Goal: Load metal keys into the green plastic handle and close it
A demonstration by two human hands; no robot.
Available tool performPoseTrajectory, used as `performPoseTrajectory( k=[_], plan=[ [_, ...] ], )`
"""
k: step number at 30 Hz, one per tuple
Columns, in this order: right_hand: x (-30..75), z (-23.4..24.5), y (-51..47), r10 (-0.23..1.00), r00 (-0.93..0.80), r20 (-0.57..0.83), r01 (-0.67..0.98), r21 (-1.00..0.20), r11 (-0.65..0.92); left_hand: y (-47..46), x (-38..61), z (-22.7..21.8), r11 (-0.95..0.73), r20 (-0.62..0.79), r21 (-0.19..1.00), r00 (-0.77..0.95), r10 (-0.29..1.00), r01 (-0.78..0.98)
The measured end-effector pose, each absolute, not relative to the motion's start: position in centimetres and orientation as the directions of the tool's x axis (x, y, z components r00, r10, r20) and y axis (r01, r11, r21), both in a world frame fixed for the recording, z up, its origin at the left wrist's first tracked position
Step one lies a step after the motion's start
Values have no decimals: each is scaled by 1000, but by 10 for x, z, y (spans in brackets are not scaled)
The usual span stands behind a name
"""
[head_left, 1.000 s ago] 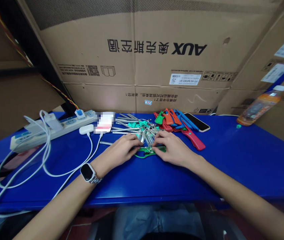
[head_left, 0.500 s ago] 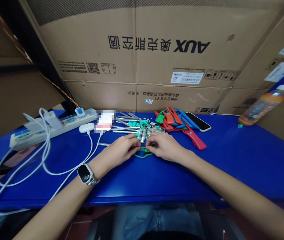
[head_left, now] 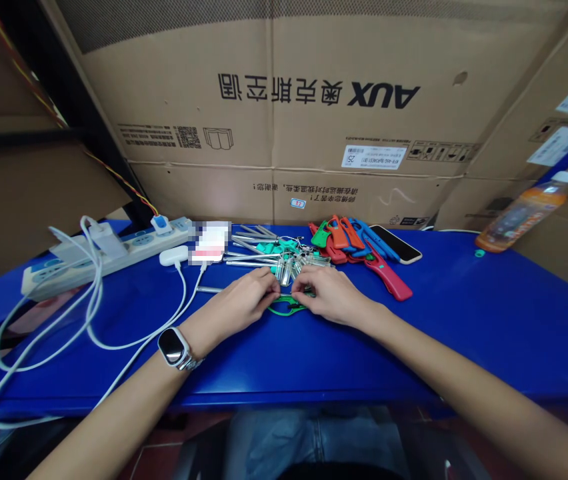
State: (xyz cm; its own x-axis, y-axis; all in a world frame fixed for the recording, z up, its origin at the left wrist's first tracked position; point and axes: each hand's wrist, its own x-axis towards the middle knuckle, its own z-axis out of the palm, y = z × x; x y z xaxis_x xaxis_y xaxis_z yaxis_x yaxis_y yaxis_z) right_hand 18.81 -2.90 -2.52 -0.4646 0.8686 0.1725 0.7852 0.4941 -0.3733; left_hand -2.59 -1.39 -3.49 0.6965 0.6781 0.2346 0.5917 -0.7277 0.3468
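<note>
At the middle of the blue table my left hand [head_left: 249, 297] and my right hand [head_left: 328, 295] face each other, fingertips pinched. Just beneath the fingertips is a green handle shell [head_left: 282, 311] with an open loop, like that of a stick lighter, and a small black part on it. A thin metal tube [head_left: 209, 289] runs out to the left behind my left hand and seems to line up with the shell. My right fingers are closed at the shell's upper edge. What exactly lies between the fingertips is mostly hidden. Behind them lies a pile of metal tubes [head_left: 251, 256] with teal ends.
Coloured handle shells [head_left: 347, 237] lie behind my right hand, beside a phone [head_left: 397, 244]. A power strip [head_left: 134, 248], white cables [head_left: 95, 300] and a pixelated phone-like object [head_left: 211, 241] are at left. An orange drink bottle [head_left: 524, 213] leans at right. A cardboard box [head_left: 274, 147] backs the table.
Almost nothing differs. Both hands hold the same pinch over the green shell; the left wrist shifts very slightly.
</note>
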Motion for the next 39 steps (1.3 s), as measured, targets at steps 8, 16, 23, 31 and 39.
performPoseTrajectory(
  k=[8,16,23,31,39],
  plan=[
    [188,-26,-29,872,-459,171,787,-376,489,-17,-27,-28,-757,209,269,731,649,596],
    [187,-25,-27,891,-429,150,801,-394,452,-20,-33,-22,-828,204,159,803,560,537],
    [186,-24,-28,909,-392,142,820,-394,416,-31,-34,-21,-831,211,102,805,555,546],
    [185,-24,-27,916,-373,149,828,-392,401,-26,-36,-25,-850,225,-5,828,513,527],
    [184,-24,-29,917,-370,151,834,-380,399,-27,-36,-27,-852,250,10,824,509,523]
  ],
)
